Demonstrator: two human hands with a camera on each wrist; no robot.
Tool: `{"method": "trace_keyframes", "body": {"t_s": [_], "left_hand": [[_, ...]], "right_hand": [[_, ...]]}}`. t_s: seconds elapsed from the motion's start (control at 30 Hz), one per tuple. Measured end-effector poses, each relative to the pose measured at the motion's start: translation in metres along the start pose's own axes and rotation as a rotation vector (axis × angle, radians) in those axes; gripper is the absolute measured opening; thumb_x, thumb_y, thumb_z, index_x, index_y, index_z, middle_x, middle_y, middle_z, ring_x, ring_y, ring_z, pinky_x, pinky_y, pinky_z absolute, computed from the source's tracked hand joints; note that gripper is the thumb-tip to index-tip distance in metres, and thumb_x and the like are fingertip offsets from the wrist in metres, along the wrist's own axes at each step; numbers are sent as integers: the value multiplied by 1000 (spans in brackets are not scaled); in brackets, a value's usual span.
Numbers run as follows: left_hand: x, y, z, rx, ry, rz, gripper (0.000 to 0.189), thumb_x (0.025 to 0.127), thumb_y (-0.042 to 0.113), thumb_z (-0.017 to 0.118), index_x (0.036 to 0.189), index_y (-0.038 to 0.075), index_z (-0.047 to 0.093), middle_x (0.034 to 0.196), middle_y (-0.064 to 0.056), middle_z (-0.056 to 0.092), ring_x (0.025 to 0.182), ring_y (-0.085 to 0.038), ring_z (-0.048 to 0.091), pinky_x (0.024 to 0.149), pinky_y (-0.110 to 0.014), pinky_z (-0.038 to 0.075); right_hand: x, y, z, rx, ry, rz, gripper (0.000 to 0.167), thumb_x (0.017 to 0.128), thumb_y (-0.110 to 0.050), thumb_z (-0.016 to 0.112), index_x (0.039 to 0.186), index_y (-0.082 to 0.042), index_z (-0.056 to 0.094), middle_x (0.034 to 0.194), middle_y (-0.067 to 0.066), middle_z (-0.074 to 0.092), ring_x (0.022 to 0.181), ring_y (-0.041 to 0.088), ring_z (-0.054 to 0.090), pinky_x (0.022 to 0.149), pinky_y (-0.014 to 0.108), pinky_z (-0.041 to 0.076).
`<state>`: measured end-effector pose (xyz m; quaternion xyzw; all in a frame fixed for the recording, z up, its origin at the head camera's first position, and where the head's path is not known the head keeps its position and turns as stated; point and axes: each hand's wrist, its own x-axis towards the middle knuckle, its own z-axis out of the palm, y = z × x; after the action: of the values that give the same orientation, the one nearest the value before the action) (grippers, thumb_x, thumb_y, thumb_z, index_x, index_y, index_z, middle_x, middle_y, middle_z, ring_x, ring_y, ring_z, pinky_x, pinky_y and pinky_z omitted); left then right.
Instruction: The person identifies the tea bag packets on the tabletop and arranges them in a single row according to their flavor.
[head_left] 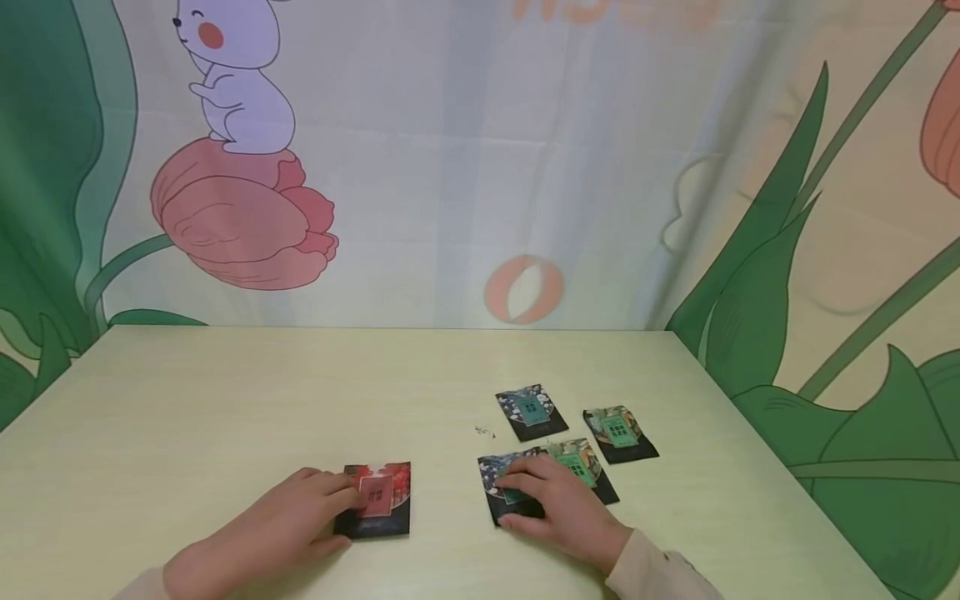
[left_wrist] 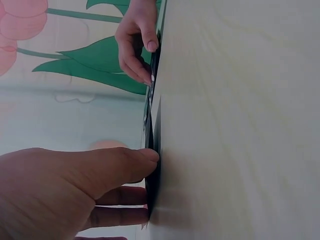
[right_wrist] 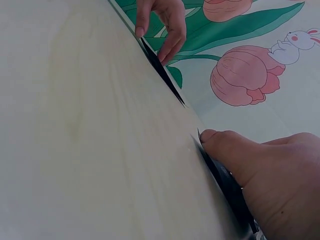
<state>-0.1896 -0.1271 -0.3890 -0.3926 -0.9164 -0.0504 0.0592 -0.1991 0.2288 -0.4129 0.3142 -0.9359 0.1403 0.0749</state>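
A flat dark packet with red pictures and a red label (head_left: 390,500) lies on the table at centre left. My left hand (head_left: 303,512) grips its left side, fingers over the printed face and thumb at the near edge; in the left wrist view the thumb (left_wrist: 142,160) meets the dark edge. To the right, my right hand (head_left: 558,508) holds a dark packet with a blue label (head_left: 495,467), fingers curled over its face and thumb at its near edge. The hand covers much of that packet. Partly behind this hand, a green-label packet (head_left: 577,467) lies against it.
Farther back on the table (head_left: 262,400) lie another blue-label packet (head_left: 531,410) and, right of it, another green-label packet (head_left: 621,433). Small dark specks (head_left: 486,432) mark the surface left of them. A printed curtain (head_left: 450,167) hangs behind the table's far edge.
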Motion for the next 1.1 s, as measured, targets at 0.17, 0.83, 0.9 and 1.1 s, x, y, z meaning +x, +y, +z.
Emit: {"method": "trace_keyframes", "body": {"t_s": [0.17,0.83,0.9,1.1], "left_hand": [[-4,1,-2,-8,-45,-29,32,79,32,77,105,17,66,103,5,65,94,-13,60,89,-40,50],[-19,0,-3,-27,15,-29,30,80,33,76,105,19,66,103,8,63,93,-11,59,88,-38,51],[-19,1,-3,-29,16,-32,30,80,33,76,105,19,66,103,9,63,93,-11,59,88,-37,51],[-19,0,-3,-33,-10,-41,29,80,33,76,103,20,66,102,8,63,92,-10,58,87,-37,52]], "right_hand": [[0,1,1,1,6,-6,43,89,-53,58,118,-22,67,120,-9,61,113,12,55,98,35,48],[1,-1,-3,-33,27,-14,43,87,-52,63,118,-22,67,120,-9,61,114,12,55,99,34,48],[1,-1,-3,-40,25,-11,43,87,-52,63,118,-22,67,120,-10,61,114,12,55,99,34,47],[0,-2,0,-33,11,-1,43,88,-53,61,118,-22,67,120,-10,61,114,12,55,98,35,48]]}}
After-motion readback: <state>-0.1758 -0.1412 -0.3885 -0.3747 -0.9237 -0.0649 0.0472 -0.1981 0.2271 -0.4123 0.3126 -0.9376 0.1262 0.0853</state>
